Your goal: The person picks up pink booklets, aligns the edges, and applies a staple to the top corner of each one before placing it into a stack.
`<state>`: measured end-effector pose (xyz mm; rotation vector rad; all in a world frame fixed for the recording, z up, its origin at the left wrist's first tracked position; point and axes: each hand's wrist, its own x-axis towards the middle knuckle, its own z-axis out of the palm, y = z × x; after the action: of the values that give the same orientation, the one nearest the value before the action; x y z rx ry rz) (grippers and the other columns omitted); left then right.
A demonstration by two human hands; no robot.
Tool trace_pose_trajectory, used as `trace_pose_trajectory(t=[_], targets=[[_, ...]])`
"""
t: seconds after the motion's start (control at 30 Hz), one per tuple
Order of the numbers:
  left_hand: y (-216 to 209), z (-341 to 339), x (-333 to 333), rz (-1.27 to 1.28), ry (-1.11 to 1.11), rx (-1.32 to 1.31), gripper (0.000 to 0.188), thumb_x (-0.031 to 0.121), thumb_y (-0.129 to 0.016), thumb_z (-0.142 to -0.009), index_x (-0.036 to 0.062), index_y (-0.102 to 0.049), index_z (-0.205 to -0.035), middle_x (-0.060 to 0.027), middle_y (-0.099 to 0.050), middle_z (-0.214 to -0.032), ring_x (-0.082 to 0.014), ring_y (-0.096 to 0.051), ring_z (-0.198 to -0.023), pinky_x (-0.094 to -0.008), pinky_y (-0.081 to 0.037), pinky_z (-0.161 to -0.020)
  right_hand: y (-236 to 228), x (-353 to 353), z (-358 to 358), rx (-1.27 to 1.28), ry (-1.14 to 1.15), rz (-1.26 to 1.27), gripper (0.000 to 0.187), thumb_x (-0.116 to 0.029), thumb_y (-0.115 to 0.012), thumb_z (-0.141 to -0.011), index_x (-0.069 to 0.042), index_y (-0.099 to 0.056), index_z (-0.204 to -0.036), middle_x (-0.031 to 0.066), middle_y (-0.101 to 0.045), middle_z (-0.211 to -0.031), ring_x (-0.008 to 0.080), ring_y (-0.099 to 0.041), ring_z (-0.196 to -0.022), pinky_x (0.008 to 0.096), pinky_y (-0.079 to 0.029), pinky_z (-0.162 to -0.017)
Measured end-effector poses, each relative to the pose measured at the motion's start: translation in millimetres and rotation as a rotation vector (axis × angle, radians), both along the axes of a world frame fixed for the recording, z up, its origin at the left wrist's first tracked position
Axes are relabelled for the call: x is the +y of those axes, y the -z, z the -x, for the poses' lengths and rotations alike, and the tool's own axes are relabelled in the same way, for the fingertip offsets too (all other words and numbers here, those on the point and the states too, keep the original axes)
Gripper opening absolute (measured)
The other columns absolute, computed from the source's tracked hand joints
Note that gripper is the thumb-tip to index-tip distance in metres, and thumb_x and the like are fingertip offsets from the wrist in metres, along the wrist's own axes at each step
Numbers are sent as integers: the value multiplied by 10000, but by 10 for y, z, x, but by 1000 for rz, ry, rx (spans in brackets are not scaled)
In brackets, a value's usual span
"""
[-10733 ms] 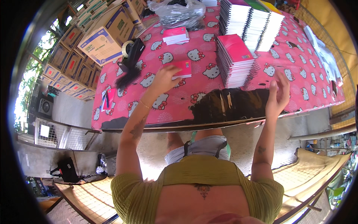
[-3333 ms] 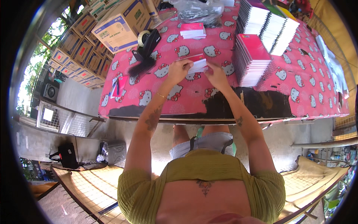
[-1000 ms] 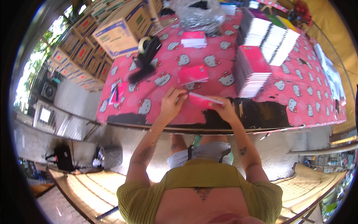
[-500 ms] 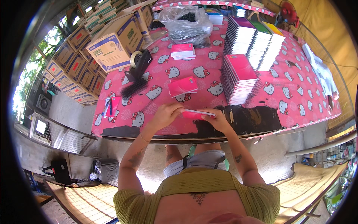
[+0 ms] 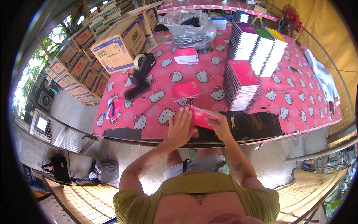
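A small pink-covered notebook (image 5: 201,117) lies slanted at the table's near edge, a row of binding holes or coils along its far edge. My right hand (image 5: 220,126) grips its right end, thumb on the cover. My left hand (image 5: 180,127) is open, fingers stretched out flat against the notebook's left end. Just beyond sit a few pink booklets (image 5: 185,91), and farther back a small pink-topped stack (image 5: 186,56). To the right rises a tall stack of pink spiral notebooks (image 5: 242,84). Black binding coils (image 5: 137,90) lie in a bunch to the left.
A black tape dispenser (image 5: 142,69) stands beside a cardboard box (image 5: 120,44). Behind are a clear plastic bag (image 5: 189,31) of black coils and tall stacks of purple, green (image 5: 264,33) and yellow notebooks. A pen (image 5: 113,108) lies at left on the pink tablecloth (image 5: 153,114).
The notebook has gone from being held up edge-on to lying lower with its cover showing. My left hand has opened from a pinch and flattened onto its left end; my right hand keeps its grip.
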<state>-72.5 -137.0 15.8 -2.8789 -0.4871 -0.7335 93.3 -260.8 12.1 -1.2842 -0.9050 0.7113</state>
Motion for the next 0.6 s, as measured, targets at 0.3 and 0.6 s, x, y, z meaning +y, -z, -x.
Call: trace_pose_trajectory(t=[0.3, 0.6], targets=[[-101, -147, 60, -20, 65, -10, 861, 558, -535, -890, -25, -331, -1490, -242, -292, -1564, -390, -254, -1466, -686, -98, -1123, -13, -68, -17, -6, 7, 26, 324, -76, -666, -923, -26, -663, -1243, -8, -688, -981, 49, -551, -805, 225, -477, -704], [-278, -293, 4, -25, 51, -38, 924, 614, -559, -832, -19, -361, -1475, -214, -324, -1552, -357, -284, -1456, -626, -222, -1114, -64, -43, -3, -10, -41, 29, 297, -43, -653, -907, 5, -671, -1199, 24, -691, -952, 73, -592, -833, 252, -495, -748]])
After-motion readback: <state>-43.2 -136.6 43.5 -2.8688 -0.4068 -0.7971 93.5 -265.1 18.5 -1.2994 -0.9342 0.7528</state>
